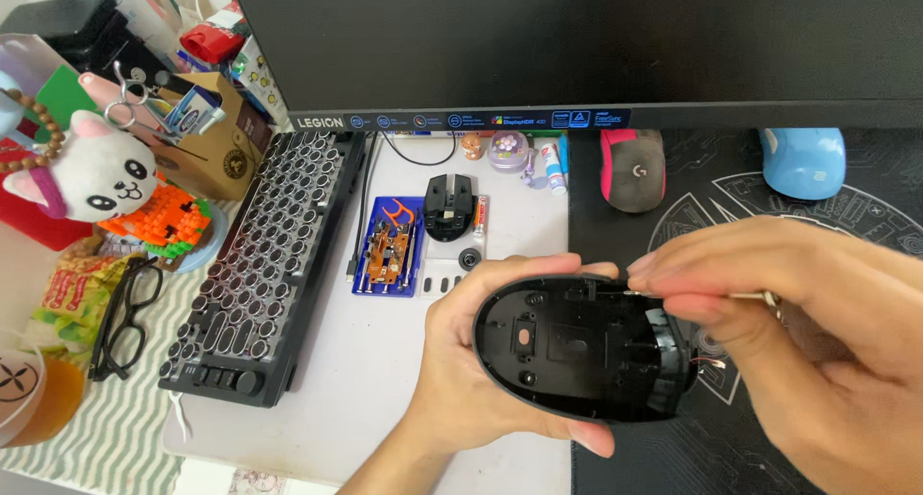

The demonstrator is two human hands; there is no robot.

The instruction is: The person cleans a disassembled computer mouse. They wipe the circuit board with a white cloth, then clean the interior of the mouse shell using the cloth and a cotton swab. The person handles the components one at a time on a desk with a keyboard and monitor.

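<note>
Your left hand [461, 360] is cupped around the black mouse shell [582, 346], hollow side up, fingers wrapped under the bottom edge and thumb hooked over the top. That looks like a way to steady it with the inside open to view. Your right hand [798, 332] is pinched shut at the shell's top right rim, fingertips pressed together on something thin; I can't make out what it is. A thin red wire [710, 362] pokes out just right of the shell.

Up and left of the shell, a blue tray [361, 274] holds an orange circuit board [387, 250], probably so small parts don't wander. Just right of the tray sits another black mouse piece [449, 207], with a small wheel [469, 258] below it. The round-key keyboard [260, 264] lies further left.
</note>
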